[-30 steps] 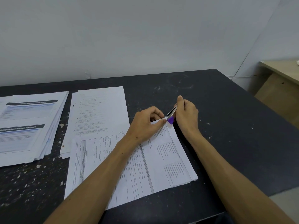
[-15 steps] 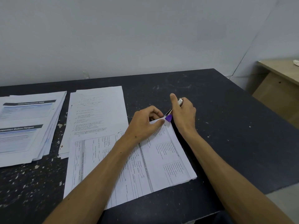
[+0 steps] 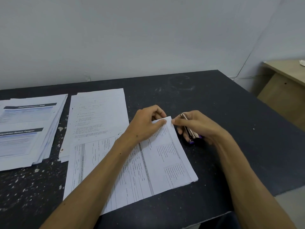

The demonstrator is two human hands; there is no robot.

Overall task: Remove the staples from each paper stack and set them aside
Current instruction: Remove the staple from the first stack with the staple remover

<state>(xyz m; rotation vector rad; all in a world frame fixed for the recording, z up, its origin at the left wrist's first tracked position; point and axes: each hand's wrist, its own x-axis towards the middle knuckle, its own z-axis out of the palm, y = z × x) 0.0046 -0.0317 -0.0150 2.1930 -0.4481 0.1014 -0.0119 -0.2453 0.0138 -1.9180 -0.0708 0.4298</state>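
- Paper stack (image 3: 140, 171) lies on the dark table (image 3: 214, 100) in front of the person, turned at a slant, its lower left part overlapping the sheets behind it and its far right corner held between both hands.
- The stapler (image 3: 189, 128), a small metal one with a purple base, has come away from that corner: half a second ago its tip was pressed to the paper, and now it lies back in the palm, pointing away from the stack.
- The right hand (image 3: 198, 128) keeps the stapler clasped in its curled fingers, while its thumb and forefinger tip reach left to pinch at the corner's edge.
- The left hand (image 3: 145, 126) still clamps the corner, thumb on top and fingers curled behind the sheets.
- This reads as the prying being over and the fingers now drawing the loosened staple free; the staple itself is too small to make out, so I cannot tell whether it is out yet.
- No dish, tray or box shows anywhere on the table, so there is no marked spot for pulled staples.
- A pile of forms with dark headers (image 3: 28, 129) rests at the left edge, and handwritten sheets (image 3: 99, 113) lie between it and the worked stack; whether either is stapled cannot be seen.
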